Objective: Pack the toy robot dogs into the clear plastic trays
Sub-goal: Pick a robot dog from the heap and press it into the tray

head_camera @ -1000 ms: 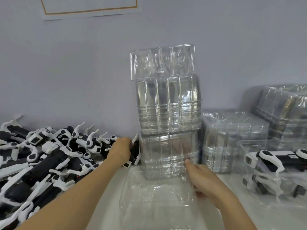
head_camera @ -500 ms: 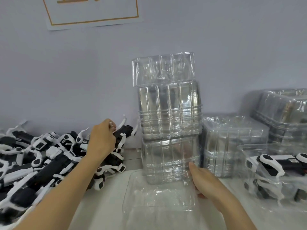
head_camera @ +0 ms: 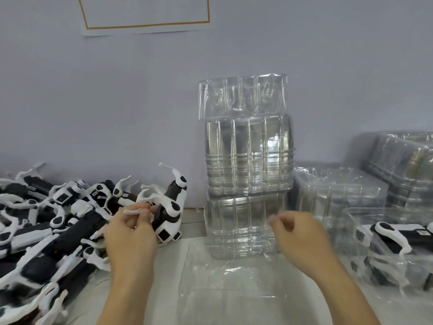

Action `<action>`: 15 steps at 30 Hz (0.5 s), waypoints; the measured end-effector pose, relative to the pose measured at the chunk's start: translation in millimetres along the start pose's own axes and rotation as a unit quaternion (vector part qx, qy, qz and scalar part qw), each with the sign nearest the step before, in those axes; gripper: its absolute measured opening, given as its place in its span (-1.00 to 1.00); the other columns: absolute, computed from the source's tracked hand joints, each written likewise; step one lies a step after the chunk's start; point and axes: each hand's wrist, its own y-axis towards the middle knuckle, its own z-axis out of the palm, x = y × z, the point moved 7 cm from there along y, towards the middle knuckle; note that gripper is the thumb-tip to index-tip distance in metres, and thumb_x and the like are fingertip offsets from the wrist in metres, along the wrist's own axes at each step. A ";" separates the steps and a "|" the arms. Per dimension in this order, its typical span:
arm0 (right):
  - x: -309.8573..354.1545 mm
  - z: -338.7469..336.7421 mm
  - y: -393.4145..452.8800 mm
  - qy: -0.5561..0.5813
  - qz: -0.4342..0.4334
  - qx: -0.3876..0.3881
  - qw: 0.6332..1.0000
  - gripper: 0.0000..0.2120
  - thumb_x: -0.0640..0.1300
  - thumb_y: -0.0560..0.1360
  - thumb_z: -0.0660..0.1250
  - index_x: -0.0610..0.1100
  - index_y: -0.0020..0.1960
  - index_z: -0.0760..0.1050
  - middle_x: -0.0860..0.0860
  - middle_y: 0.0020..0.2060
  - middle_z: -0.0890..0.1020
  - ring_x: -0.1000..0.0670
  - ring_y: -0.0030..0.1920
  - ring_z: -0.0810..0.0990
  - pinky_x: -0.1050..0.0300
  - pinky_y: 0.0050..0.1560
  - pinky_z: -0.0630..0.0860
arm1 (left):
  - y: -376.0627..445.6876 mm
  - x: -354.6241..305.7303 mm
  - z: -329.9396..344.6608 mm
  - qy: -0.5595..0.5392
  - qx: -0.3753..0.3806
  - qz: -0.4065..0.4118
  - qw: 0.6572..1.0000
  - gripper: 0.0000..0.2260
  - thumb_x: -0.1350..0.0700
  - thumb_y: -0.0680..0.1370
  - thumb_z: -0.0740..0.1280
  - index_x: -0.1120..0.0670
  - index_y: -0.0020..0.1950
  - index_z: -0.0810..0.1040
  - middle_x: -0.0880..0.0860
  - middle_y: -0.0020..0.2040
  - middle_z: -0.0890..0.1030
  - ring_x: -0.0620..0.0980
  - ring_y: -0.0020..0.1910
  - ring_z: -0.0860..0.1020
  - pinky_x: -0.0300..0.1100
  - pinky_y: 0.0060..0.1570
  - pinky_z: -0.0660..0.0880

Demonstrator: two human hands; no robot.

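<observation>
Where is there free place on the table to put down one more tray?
Little. A bare strip of table lies between the toy dog pile and the empty tray, partly under the left hand. Right side is crowded: tray stacks, a packed tray.

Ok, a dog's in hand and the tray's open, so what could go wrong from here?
1. The left hand pinches the toy dog by a thin white leg; it may swing or slip.
2. The tall stack of trays stands right behind the open tray; a bump could topple it.
3. The right hand hovers off the open tray, so it may slide.
</observation>
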 end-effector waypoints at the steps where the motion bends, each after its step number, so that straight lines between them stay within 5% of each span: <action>1: 11.0 -2.0 -1.4 0.005 -0.028 -0.017 0.999 -0.72 -0.12 0.59 0.30 0.02 -0.29 0.58 0.30 -0.40 0.59 0.29 -0.29 0.54 0.47 -0.32 0.38 | -0.1 0.1 3.0 -0.019 0.011 -0.013 1.000 -0.81 0.32 0.64 0.26 0.10 -0.05 0.60 -0.04 -0.16 0.69 -0.05 -0.05 0.66 -0.06 0.05 0.56; 6: 49.2 4.0 -9.7 0.080 -0.121 -0.035 0.989 -0.79 -0.14 0.56 0.34 0.17 -0.08 0.59 0.28 -0.20 0.62 0.17 -0.19 0.57 0.39 -0.17 0.47 | 5.7 -7.6 11.8 -0.067 0.073 -0.055 0.994 -0.84 0.29 0.64 0.28 0.10 -0.03 0.60 -0.09 -0.29 0.70 -0.18 -0.34 0.63 -0.28 -0.50 0.51; 10: 67.7 15.3 -13.8 0.103 -0.162 -0.033 0.981 -0.75 -0.17 0.54 0.38 0.19 0.08 0.57 0.26 -0.13 0.58 0.14 -0.08 0.58 0.34 -0.17 0.49 | 11.5 -24.6 5.3 -0.106 0.103 -0.064 0.987 -0.92 0.28 0.61 0.33 0.14 0.00 0.60 0.11 -0.16 0.71 0.07 -0.19 0.69 -0.04 -0.24 0.65; 15: 88.8 25.5 -25.2 0.091 -0.216 -0.063 0.970 -0.42 -0.09 0.53 0.41 0.35 0.39 0.28 0.37 0.19 0.38 0.24 0.22 0.42 0.16 0.18 0.51 | 9.1 -49.1 2.4 -0.157 0.144 -0.061 0.975 -0.75 0.47 0.55 0.22 0.17 0.02 0.58 0.13 -0.18 0.70 0.09 -0.26 0.71 -0.18 -0.39 0.61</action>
